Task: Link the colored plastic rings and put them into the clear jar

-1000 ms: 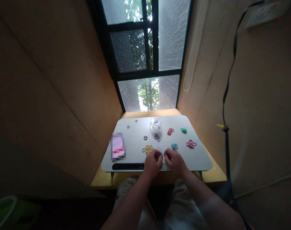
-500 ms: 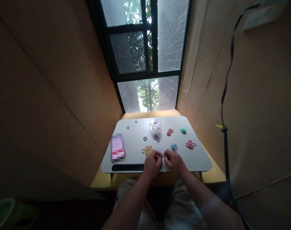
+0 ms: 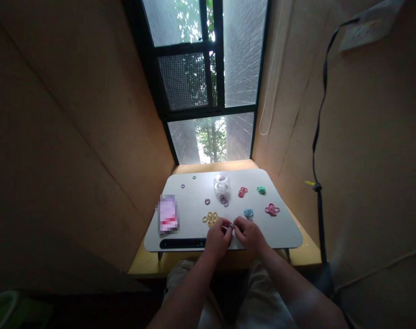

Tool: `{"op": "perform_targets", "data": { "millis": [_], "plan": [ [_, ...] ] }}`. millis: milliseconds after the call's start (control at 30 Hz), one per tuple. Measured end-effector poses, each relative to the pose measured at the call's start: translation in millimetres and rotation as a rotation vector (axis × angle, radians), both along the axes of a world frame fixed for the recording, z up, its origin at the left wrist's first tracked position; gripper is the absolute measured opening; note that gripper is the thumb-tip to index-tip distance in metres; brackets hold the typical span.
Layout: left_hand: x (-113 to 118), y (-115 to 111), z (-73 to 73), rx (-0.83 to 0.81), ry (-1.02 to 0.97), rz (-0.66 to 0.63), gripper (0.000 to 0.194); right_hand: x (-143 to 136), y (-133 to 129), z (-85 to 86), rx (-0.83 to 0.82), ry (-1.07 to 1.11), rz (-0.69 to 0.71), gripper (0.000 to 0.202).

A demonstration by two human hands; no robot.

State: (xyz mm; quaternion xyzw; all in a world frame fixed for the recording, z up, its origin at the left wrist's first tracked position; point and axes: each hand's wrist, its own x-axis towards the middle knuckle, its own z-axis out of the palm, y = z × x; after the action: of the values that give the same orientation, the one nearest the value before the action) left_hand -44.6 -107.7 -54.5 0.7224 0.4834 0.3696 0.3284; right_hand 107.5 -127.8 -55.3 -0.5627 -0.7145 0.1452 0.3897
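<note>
My left hand [image 3: 218, 235] and my right hand [image 3: 248, 233] meet near the front edge of a white lap table [image 3: 190, 212]. Both are closed, fingertips pinching a tiny pale-greenish hair tie [image 3: 231, 225] between them; the fingers hide most of it. Just beyond my left hand lies a cluster of yellow hair ties [image 3: 211, 218]. Blue hair ties [image 3: 248, 213] lie beyond my right hand, with pink ones [image 3: 272, 209] farther right. Red ties [image 3: 242, 192], green ties [image 3: 261, 190] and purple ties [image 3: 224, 200] sit farther back.
A clear lidded jar [image 3: 222, 184] stands at the back middle. On the left lies a blurred pink-purple packet [image 3: 168, 214], behind a black slot [image 3: 182, 243] along the front edge. Several single ties are scattered back left. Walls flank the table; a dark cord [image 3: 318, 155] hangs right.
The view has tipped slightly, so the table sits a little lower in the picture. Both hands stay together at the fingertips, with only slight finger movement around the small tie.
</note>
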Motion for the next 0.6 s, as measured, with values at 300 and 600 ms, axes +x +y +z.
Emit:
{"op": "perform_targets", "data": {
  "millis": [300,600],
  "plan": [
    [0.2,-3.3,-1.7,0.032,-0.074,0.030,0.020,-0.4,-0.6,0.9,0.001,-0.005,-0.026,0.011],
    [0.3,-2.4,-2.2,-0.004,-0.114,0.025,0.025,-1.0,1.6,-2.3,0.025,-0.020,-0.035,0.011]
  ]
}}
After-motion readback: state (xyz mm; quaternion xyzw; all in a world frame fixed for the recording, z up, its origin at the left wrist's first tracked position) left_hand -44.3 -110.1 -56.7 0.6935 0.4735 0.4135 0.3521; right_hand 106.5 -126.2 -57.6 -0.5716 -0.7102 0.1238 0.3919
